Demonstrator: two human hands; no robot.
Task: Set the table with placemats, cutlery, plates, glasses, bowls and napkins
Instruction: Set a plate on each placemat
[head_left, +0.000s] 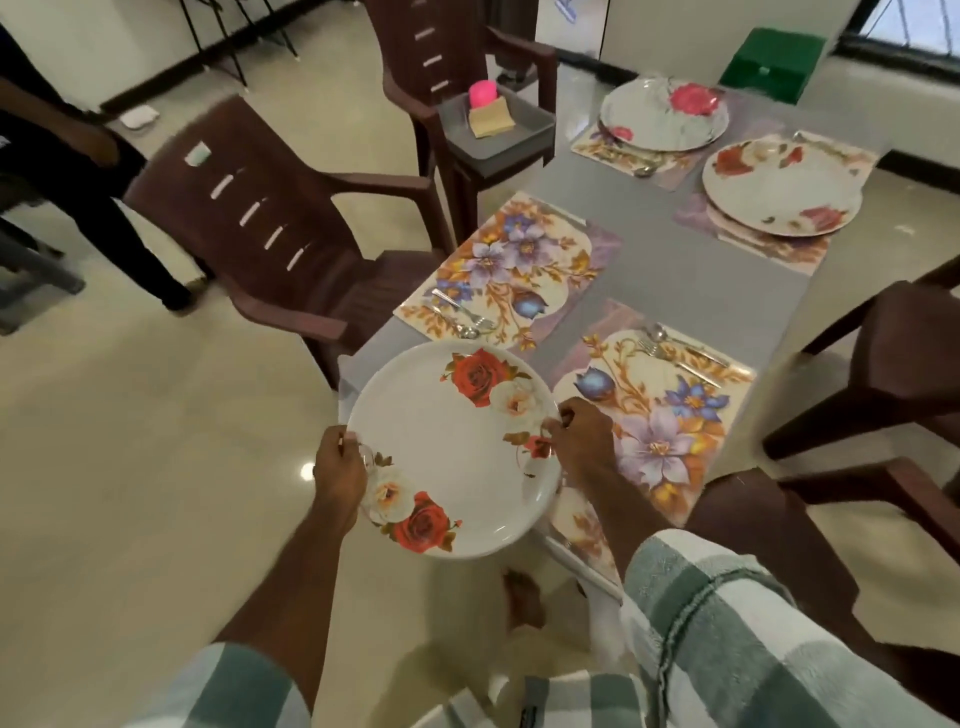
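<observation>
White plate: rose-printed plate (452, 449) held level between both hands, over the table's near corner, not yet set down.
Left hand: left hand (340, 470) grips the rim at the plate's left edge, fingers curled under, thumb on top.
Right hand: right hand (582, 441) pinches the rim at the plate's right edge, knuckles up.
Just right of the hands: near mat (660, 415), bare of a plate, fork and spoon at its far edge.
Just beyond the hands: left mat (509, 270), also bare, cutlery on the corner nearest the plate.
Well beyond: two far plates (779, 187) already on their mats.
Table: grey table (701, 270) carries all four mats.
Step in hand: plates, likely half done; two mats wait.
Next move: probably carry the plate over one bare mat, centre it clear of the cutlery, lower it flat, release both grips.
Left of the hands: brown chair (270, 228) close to the table.
</observation>
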